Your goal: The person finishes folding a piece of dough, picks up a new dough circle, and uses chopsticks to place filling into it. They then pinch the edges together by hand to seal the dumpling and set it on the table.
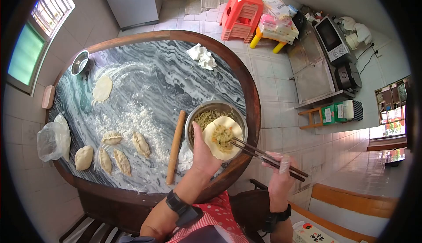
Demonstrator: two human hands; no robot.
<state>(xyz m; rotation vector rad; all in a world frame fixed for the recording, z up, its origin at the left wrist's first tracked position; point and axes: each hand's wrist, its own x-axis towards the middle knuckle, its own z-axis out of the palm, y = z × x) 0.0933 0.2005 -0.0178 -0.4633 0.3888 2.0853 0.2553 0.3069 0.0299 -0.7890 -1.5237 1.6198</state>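
My left hand holds up a round dough wrapper, with a mound of shredded filling in its middle. Behind and below the wrapper is a metal bowl, partly hidden, with more of the shredded filling inside. In my right hand is a pair of dark chopsticks, their tips touching the filling on the wrapper. A wooden rolling pin lies on the table left of the bowl. Several folded dumplings and a lump of dough rest farther left.
The marble table has a wooden rim and scattered flour. On it are a flat wrapper, a small metal bowl, crumpled white paper and a plastic bag. Red stools stand beyond.
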